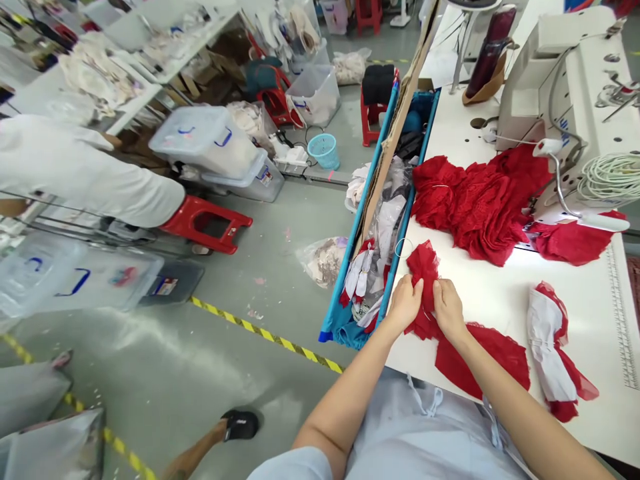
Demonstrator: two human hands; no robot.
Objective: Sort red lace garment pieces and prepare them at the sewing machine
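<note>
Between my two hands is a piece of red lace fabric [424,267], held up over the near left edge of the white sewing table [605,320]. My left hand [406,301] pinches its left side, and my right hand [448,305] pinches the right side, a short gap apart. Under my right wrist lies another flat red fabric piece [485,357]. To the right rests a tied bundle of white and red cloth [547,343]. A large heap of red lace [480,203] sits farther back, by the sewing machine [550,87].
A blue cloth trough [373,193] with scraps hangs along the table's left edge, a cardboard strip [395,127] across it. On the floor stand a red stool [210,223], lidded plastic boxes [205,137] and a blue basket [323,151]. A co-worker's white-clad body [90,170] is at left.
</note>
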